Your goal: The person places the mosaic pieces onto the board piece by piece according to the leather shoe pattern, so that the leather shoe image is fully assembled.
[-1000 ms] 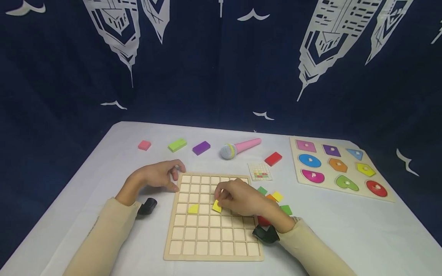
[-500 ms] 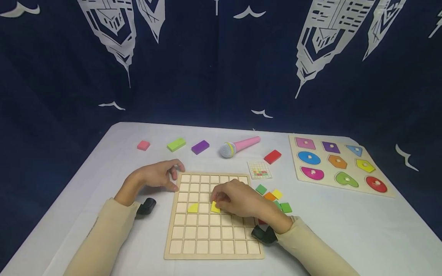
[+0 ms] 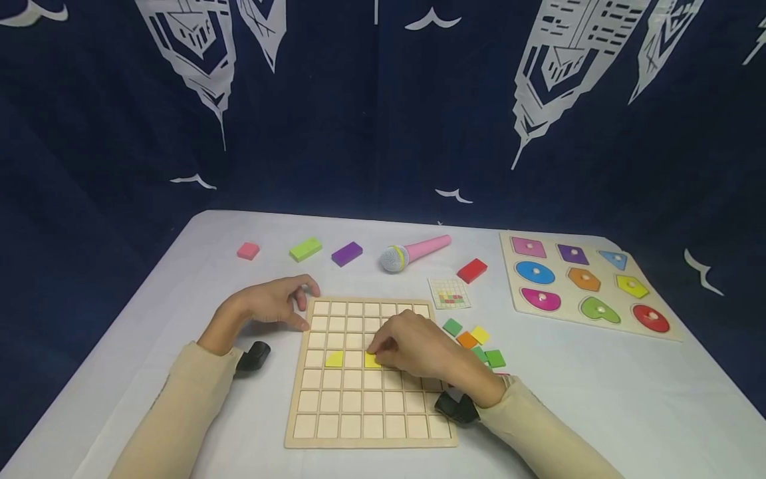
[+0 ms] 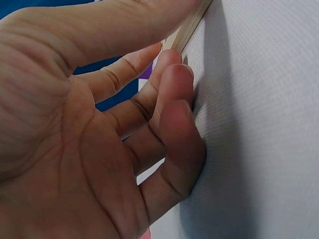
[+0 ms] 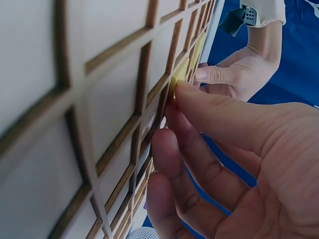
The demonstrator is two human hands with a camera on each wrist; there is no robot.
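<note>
A wooden grid board (image 3: 371, 443) lies on the white table in the head view. My right hand (image 3: 413, 346) is over its middle, pinching a yellow tile (image 3: 372, 360) at a cell. In the right wrist view the thumb is on this tile (image 5: 179, 77), and the other fingers are bent close to the board. A yellow-green tile (image 3: 334, 359) with one rounded corner sits in a cell to the left. My left hand (image 3: 272, 303) is at the board's far left corner, with thumb and index finger touching its edge. The left wrist view shows the other fingers (image 4: 177, 129) loosely bent over the cloth.
Several loose green, orange and yellow tiles (image 3: 479, 334) lie right of the board, partly hidden by my right arm. Behind are a pattern card (image 3: 449, 293), a pink toy microphone (image 3: 415, 253) and several coloured blocks (image 3: 347, 253). A shape puzzle (image 3: 589, 286) lies at the far right.
My right hand has moved slightly left with the yellow tile, which was turned against the grid and now lies more in line with its cell. The left hand stays at the corner.
</note>
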